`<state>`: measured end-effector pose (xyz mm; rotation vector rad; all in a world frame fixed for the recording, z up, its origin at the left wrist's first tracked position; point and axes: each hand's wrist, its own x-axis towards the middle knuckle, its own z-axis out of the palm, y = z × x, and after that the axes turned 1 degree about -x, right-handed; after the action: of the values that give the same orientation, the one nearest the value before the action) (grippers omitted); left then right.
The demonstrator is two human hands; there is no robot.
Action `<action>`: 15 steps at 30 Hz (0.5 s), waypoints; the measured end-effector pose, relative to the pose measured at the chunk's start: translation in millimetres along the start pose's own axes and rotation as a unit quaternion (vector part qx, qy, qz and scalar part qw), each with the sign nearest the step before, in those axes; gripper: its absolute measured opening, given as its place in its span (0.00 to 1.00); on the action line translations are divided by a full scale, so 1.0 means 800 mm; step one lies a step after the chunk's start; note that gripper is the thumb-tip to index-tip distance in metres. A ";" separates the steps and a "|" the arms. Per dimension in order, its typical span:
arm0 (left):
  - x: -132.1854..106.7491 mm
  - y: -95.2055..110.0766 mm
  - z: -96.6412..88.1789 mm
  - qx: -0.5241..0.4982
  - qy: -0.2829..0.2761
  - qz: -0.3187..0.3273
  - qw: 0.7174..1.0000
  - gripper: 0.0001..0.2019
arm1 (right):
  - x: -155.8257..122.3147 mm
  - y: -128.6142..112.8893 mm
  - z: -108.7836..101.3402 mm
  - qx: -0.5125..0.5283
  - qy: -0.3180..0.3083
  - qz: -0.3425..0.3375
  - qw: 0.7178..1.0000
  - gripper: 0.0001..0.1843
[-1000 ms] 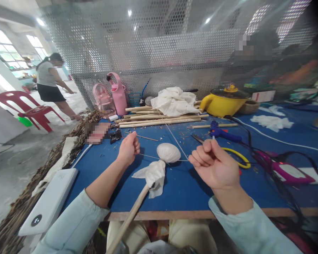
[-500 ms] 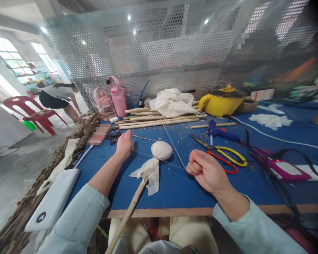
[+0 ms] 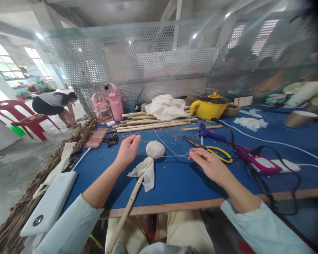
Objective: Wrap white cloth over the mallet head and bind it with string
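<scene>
A wooden stick [image 3: 127,208] leans from my lap onto the blue table [image 3: 175,180]. Its top is wrapped in white cloth, forming a round ball [image 3: 155,149] with loose cloth hanging below. A thin string [image 3: 175,155] runs across the neck of the ball. My left hand [image 3: 128,151] is left of the ball, fingers pinched on one end of the string. My right hand [image 3: 208,164] is right of the ball, fingers pinched on the other end.
Yellow-handled scissors [image 3: 217,152], a blue glue gun [image 3: 208,133], a pink tool [image 3: 251,161] with black cables, bamboo sticks [image 3: 153,123], white cloth [image 3: 165,106], a yellow pot [image 3: 209,107] and pink bottles [image 3: 113,100] lie behind. A white power bank [image 3: 49,204] sits left. A person [image 3: 51,106] bends beside a red chair.
My right hand loosened from a fist and moved forward toward the scissors, still on the string. My left hand edged closer to the ball. The view tilted up; the person at left bent over.
</scene>
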<state>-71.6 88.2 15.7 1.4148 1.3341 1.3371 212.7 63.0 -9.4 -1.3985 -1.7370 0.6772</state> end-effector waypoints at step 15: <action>-0.139 0.059 0.020 0.305 -0.414 0.383 0.767 0.13 | -0.031 -0.024 -0.005 -0.050 0.100 0.021 0.993 0.14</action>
<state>-36.7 -26.4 38.5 2.7711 0.5535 0.4588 207.9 34.3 2.0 -1.5214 -1.6047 0.4594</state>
